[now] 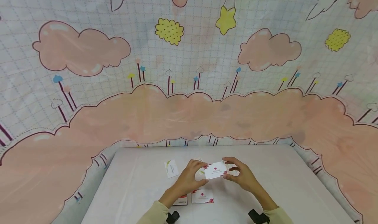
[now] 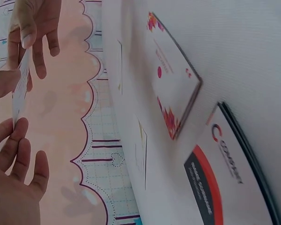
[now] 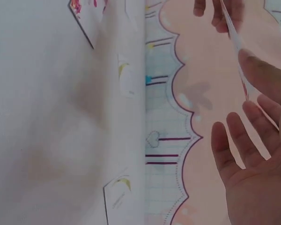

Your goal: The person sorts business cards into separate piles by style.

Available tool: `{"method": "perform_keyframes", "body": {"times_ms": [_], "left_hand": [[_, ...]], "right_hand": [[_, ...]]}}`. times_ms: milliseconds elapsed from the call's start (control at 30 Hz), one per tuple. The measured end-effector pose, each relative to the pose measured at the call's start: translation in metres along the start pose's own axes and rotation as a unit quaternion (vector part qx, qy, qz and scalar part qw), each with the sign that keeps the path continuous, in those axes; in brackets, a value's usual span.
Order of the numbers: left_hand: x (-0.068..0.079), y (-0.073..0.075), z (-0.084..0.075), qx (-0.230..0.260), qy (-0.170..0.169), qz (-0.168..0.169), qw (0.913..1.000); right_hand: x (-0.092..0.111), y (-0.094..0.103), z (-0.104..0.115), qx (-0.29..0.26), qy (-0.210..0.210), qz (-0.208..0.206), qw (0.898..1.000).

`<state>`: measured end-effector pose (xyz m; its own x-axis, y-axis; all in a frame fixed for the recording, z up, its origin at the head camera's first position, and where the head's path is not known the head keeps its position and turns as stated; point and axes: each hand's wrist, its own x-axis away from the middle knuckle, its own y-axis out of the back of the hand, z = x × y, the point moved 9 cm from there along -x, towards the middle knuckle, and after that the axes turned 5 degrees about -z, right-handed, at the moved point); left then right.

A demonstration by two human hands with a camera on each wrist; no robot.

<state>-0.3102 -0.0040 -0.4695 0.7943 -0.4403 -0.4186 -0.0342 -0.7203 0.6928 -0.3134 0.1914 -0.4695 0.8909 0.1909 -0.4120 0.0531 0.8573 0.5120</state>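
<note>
Head: left hand (image 1: 190, 177) and right hand (image 1: 243, 175) pinch a white floral card (image 1: 215, 170) by opposite ends above the table (image 1: 133, 184); print too small. Black-red card stack (image 1: 180, 201) partly hidden by left forearm. Left wrist: held card near edge-on; stack reads "COMPANY", blurry "NAME SURNAME". Right wrist: right thumb and fingertip on card, other fingers spread; yellow-curve card (image 3: 118, 201) on table.

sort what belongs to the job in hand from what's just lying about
Likely in the job: flowered card or cards, held by left hand and right hand; matching flowered stack

Apparently lying about: red-and-black card stack; green-marked cards
</note>
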Motion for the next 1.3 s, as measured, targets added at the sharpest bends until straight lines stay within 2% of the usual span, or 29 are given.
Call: {"method": "perform_keyframes", "body": {"times_ms": [167,300,433,567,900,1100,1300], "left_hand": [[0.011,0.004,-0.001,0.004,-0.025,0.011,0.9996],[0.02,0.006,0.0,0.002,-0.035,0.019,0.9992],[0.028,0.007,0.002,0.005,-0.03,0.027,0.9992],[0.035,0.009,0.004,0.001,-0.03,0.03,0.9991],[0.051,0.006,0.016,-0.03,-0.004,0.07,0.9971],[0.057,0.003,0.025,-0.052,0.012,0.081,0.9953],[0.059,0.001,0.029,-0.06,0.032,0.09,0.9936]], "right_hand": [[0.005,-0.01,0.007,0.03,0.027,0.034,0.999],[0.01,-0.016,0.01,0.059,0.027,0.058,0.996],[0.015,-0.021,0.011,0.08,0.023,0.07,0.994],[0.02,-0.027,0.014,0.09,0.039,0.07,0.993],[0.034,-0.043,0.013,0.118,0.037,0.072,0.99],[0.038,-0.051,0.012,0.135,0.046,0.073,0.987],[0.041,-0.057,0.006,0.143,0.034,0.078,0.986]]}}
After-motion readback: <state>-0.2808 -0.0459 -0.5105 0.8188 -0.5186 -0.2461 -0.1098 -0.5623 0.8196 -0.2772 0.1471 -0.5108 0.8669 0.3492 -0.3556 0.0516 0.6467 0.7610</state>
